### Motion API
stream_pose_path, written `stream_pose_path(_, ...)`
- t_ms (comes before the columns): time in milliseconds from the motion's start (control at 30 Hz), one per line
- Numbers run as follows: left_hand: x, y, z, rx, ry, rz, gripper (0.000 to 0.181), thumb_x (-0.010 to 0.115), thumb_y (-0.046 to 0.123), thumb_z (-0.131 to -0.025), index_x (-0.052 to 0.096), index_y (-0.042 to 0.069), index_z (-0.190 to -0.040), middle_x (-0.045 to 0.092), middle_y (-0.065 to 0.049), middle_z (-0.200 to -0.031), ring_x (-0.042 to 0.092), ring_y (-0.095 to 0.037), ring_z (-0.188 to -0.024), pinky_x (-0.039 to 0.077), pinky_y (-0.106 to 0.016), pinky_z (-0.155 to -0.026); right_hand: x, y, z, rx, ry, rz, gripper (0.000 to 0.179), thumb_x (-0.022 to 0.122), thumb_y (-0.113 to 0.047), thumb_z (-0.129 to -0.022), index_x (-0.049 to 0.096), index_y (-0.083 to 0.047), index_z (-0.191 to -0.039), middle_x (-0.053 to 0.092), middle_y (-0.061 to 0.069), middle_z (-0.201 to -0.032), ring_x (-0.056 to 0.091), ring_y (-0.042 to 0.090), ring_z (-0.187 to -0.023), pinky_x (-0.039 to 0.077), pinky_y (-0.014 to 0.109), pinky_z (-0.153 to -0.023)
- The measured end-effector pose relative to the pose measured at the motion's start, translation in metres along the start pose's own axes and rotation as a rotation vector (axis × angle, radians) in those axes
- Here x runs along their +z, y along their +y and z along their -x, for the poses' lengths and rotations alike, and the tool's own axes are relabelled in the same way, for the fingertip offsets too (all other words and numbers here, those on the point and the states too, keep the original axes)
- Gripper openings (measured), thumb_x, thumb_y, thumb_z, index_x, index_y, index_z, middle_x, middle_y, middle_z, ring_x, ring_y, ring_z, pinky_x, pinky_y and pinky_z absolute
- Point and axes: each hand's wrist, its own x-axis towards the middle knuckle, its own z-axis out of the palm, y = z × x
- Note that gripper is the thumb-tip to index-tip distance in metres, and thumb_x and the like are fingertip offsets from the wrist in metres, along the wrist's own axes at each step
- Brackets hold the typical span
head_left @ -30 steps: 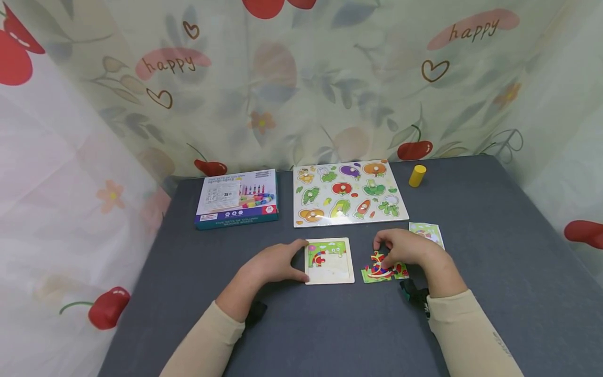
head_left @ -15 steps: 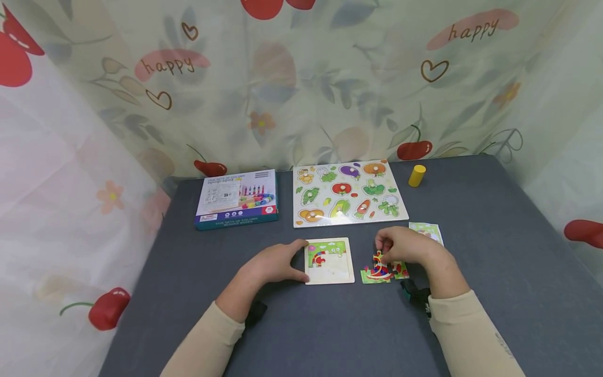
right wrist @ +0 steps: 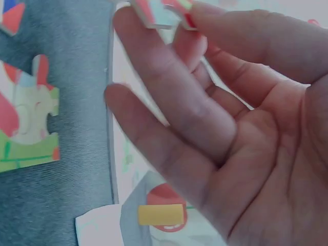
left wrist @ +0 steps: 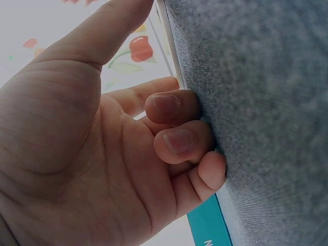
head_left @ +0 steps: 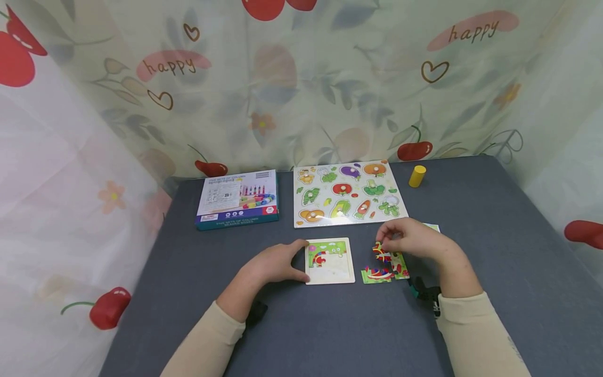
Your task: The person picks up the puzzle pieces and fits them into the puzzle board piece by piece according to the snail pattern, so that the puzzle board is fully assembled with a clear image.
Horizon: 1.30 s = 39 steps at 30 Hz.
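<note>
My left hand (head_left: pixel 275 264) holds the left side of a small wooden puzzle tray (head_left: pixel 351 264), thumb and index finger at its two left corners. Joined green pieces and a red one fill the tray's upper and left part; the rest shows bare wood. In the left wrist view the other fingers (left wrist: pixel 177 141) curl against the tablecloth. To the right of the tray, my right hand (head_left: pixel 416 241) pinches a red, yellow and blue jigsaw piece (head_left: pixel 379 251) between thumb and fingertips. Below it lie more jigsaw pieces (head_left: pixel 377 276), and a green one (head_left: pixel 401 267) is partly under the hand.
Behind the tray lies a vegetable puzzle board (head_left: pixel 325 217), with a boxed bead set (head_left: pixel 237 201) to its left. A yellow cylinder (head_left: pixel 416 176) stands at the back right. A small picture card (head_left: pixel 434 227) is mostly hidden behind my right hand.
The right hand has lifted a jigsaw piece off the cluster and moved slightly up and right, now covering most of the picture card. The left hand and tray have stayed in place.
</note>
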Motion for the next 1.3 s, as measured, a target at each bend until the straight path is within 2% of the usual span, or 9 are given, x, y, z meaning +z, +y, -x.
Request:
stream_pose_path(200,0.0,0.0,0.0,0.001,0.002,-0.003,0.088,0.083,0.05,-0.083,0.042,0.023,-0.156,0.059,-0.008,-0.139,0.056,-0.024,-0.111,0.046,-0.049,-0.101,-0.004,-0.01,0.008,-0.049,0.07,-0.032,0.014,0.067,-0.009,-0.098,0.067,-0.001,-0.11,0.065,0.01,-0.1,0.063,0.023,-0.082,0.056,0.033,-0.075)
stream_pose_path(367,0.001,-0.001,0.0,0.006,0.005,-0.002,0.088,0.084,0.05,-0.083,0.042,0.022,-0.156,0.06,-0.008,-0.139,0.057,-0.024,-0.11,0.047,-0.049,-0.101,-0.005,-0.019,0.012,-0.089,0.126,-0.089,0.019,0.063,-0.008,-0.101,0.063,0.005,-0.116,0.058,0.017,-0.107,0.07,0.033,-0.077,0.059,0.035,-0.074)
stream_pose_path(500,0.001,-0.001,0.0,0.007,0.005,-0.004,0.089,0.084,0.05,-0.083,0.042,0.022,-0.156,0.06,-0.008,-0.139,0.057,-0.024,-0.11,0.046,-0.049,-0.101,-0.006,-0.027,0.016,-0.085,0.202,-0.075,0.022,0.064,-0.01,-0.102,0.063,0.002,-0.12,0.059,0.017,-0.109,0.071,0.032,-0.072,0.05,0.031,-0.059)
stream_pose_path(767,0.002,-0.002,-0.001,0.0,0.003,-0.006,0.089,0.083,0.052,-0.083,0.042,0.022,-0.156,0.06,-0.008,-0.139,0.057,-0.024,-0.111,0.047,-0.049,-0.101,-0.006,-0.042,0.024,-0.089,0.354,-0.049,0.024,0.065,-0.011,-0.101,0.065,-0.004,-0.124,0.068,0.016,-0.107,0.073,0.024,-0.076,0.037,0.032,-0.047)
stream_pose_path(867,0.002,-0.002,-0.001,-0.001,0.005,-0.011,0.089,0.083,0.052,-0.082,0.042,0.023,-0.156,0.06,-0.008,-0.139,0.057,-0.024,-0.111,0.047,-0.049,-0.101,-0.005,-0.046,0.027,-0.12,0.392,-0.065,0.025,0.065,-0.01,-0.101,0.064,-0.003,-0.126,0.064,0.017,-0.113,0.07,0.022,-0.071,0.032,0.032,-0.043)
stream_pose_path(967,0.003,-0.002,-0.001,-0.002,0.006,-0.015,0.089,0.083,0.052,-0.082,0.042,0.023,-0.156,0.06,-0.008,-0.139,0.057,-0.024,-0.111,0.047,-0.049,-0.101,-0.004,-0.05,0.031,-0.161,0.446,-0.064,0.025,0.065,-0.009,-0.101,0.064,-0.004,-0.126,0.063,0.016,-0.116,0.06,0.021,-0.056,0.031,0.032,-0.041)
stream_pose_path(1133,0.002,-0.002,-0.002,-0.003,0.003,-0.012,0.089,0.083,0.052,-0.082,0.042,0.022,-0.156,0.059,-0.007,-0.14,0.057,-0.024,-0.112,0.047,-0.049,-0.102,-0.003,-0.057,0.039,-0.26,0.58,-0.052,0.02,0.067,-0.007,-0.1,0.068,-0.006,-0.12,0.067,0.01,-0.108,0.043,0.02,-0.045,0.033,0.032,-0.042)
stream_pose_path(1233,0.002,-0.001,-0.001,-0.002,0.003,-0.008,0.089,0.083,0.052,-0.083,0.042,0.022,-0.156,0.059,-0.008,-0.141,0.057,-0.024,-0.113,0.046,-0.05,-0.102,-0.004,-0.061,0.044,-0.276,0.653,-0.07,0.018,0.068,-0.008,-0.1,0.07,-0.006,-0.117,0.069,0.004,-0.104,0.051,0.016,-0.049,0.043,0.024,-0.05)
stream_pose_path(1300,0.001,-0.001,-0.001,-0.001,0.004,-0.008,0.089,0.083,0.052,-0.083,0.042,0.022,-0.156,0.059,-0.008,-0.141,0.057,-0.025,-0.113,0.046,-0.05,-0.102,-0.005,-0.062,0.046,-0.27,0.687,-0.091,0.018,0.067,-0.007,-0.1,0.069,-0.003,-0.117,0.069,0.0,-0.107,0.061,0.012,-0.057,0.05,0.017,-0.061)
